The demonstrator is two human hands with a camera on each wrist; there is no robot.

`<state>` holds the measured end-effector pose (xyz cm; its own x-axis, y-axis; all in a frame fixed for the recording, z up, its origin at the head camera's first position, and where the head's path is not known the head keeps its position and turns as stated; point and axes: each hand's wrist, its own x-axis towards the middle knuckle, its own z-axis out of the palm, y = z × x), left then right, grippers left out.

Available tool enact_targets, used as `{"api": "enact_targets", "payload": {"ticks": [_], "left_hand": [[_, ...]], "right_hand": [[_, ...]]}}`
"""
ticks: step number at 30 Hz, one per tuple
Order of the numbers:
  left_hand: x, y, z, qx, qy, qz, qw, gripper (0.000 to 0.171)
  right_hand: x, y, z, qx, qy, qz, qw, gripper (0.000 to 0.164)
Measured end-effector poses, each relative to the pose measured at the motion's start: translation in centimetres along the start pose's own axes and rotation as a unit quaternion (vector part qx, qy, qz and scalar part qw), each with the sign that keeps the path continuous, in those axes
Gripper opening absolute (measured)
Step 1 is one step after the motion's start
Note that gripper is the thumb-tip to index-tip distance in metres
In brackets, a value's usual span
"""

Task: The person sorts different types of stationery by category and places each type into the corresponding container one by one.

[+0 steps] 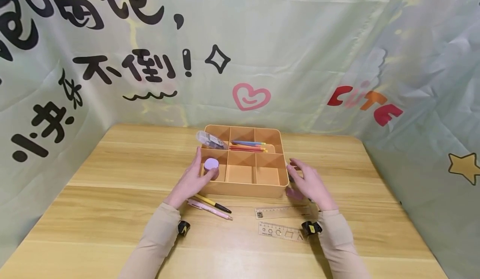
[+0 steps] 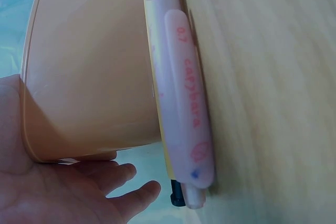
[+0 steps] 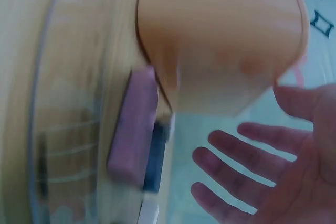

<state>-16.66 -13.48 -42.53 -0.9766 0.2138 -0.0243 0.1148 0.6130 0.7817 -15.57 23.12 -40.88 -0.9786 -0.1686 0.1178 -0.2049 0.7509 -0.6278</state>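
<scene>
Wooden tabletop (image 1: 112, 179), tan organizer (image 1: 240, 190) partly behind left fingers (image 1: 196, 159)

The rectangular 6-compartment plastic organiser (image 1: 243, 190) is plain light orange. At 8 o'clock inside, the round-topped container (image 1: 211, 164) is light purple; at 12 o'clock, slim sticks (image 1: 247, 148) are blue and red with yellow ends. Outside at 7 o'clock, the slender pink pen (image 1: 210, 209) bears red lettering, the slim yellow pen (image 1: 209, 201) a black end. At 5 o'clock, 2 clear flat rulers (image 1: 280, 231) carry dark markings.
</scene>
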Motion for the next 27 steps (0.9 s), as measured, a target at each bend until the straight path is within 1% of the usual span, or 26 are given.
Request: {"api": "enact_targets", "payload": {"ticks": [4, 6, 12, 14, 19, 27], "left_hand": [[0.0, 0.0, 0.0, -0.001, -0.002, 0.003, 1.0000, 0.100], [-0.1, 0.0, 0.0, -0.001, -0.002, 0.004, 1.0000, 0.100], [0.0, -0.1, 0.0, 0.003, -0.001, 0.008, 1.0000, 0.100], [0.0, -0.1, 0.0, 0.003, -0.001, 0.008, 1.0000, 0.100], [0.0, 0.1, 0.0, 0.004, 0.001, 0.009, 0.9999, 0.100], [-0.2, 0.2, -0.1, -0.001, 0.001, 0.006, 1.0000, 0.098]], "right_hand": [[0.1, -1.0, 0.8, 0.009, 0.027, -0.006, 1.000, 0.050], [0.0, -1.4, 1.0, 0.003, 0.040, -0.011, 0.999, 0.049], [0.1, -1.7, 1.7, -0.047, 0.070, -0.037, 0.996, 0.045], [0.2, -1.8, 1.8, -0.052, 0.070, -0.038, 0.995, 0.044], [0.1, -1.9, 2.0, -0.033, 0.060, -0.023, 0.997, 0.044], [0.1, -1.8, 2.3, -0.026, 0.063, -0.017, 0.998, 0.044]]}}
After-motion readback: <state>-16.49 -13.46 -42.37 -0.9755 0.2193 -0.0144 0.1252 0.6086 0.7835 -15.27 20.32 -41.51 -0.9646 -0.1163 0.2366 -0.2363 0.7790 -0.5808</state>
